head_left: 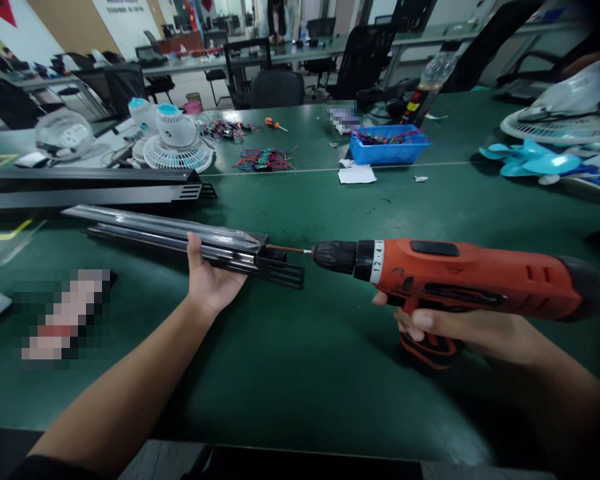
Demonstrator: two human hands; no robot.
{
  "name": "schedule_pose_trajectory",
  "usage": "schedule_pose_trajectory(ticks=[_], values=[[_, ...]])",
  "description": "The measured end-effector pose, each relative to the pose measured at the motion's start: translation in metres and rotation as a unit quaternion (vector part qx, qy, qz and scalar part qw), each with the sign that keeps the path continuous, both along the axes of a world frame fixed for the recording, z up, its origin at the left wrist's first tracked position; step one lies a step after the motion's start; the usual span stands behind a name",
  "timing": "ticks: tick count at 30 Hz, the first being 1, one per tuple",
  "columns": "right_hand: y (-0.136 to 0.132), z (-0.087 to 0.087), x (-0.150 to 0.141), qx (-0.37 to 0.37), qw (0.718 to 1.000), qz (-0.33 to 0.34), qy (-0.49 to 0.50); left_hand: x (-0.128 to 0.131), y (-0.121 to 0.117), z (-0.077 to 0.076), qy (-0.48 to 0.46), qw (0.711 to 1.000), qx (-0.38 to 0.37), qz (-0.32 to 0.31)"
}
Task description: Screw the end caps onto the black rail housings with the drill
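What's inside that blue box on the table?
Thin wires, some of them red, show near the top of the blue box. Its near side hides the bottom, so whatever lies deeper, under the wires, cannot be seen.

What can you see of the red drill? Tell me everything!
The drill looks like orange-red plastic, with a white numbered ring, a black chuck and a dark rear end. It's held roughly level over the green table, its long thin bit pointing left toward the end of a dark, shiny part; whether it touches isn't clear. The right hand grips its handle.
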State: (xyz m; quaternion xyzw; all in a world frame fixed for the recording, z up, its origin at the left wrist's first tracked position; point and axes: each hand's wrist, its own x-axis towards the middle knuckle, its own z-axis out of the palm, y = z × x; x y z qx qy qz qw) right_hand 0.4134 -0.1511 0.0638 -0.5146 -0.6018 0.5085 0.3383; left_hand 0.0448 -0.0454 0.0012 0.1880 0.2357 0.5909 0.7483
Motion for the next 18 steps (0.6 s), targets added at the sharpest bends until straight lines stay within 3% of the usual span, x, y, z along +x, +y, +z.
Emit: schedule_pose_trajectory(ticks=[18], values=[[-0.009, 0.014, -0.015, -0.034, 0.998, -0.053, 0.006, 0.001, 0.000, 0.001, 0.003, 1.000, 0.017, -0.005]])
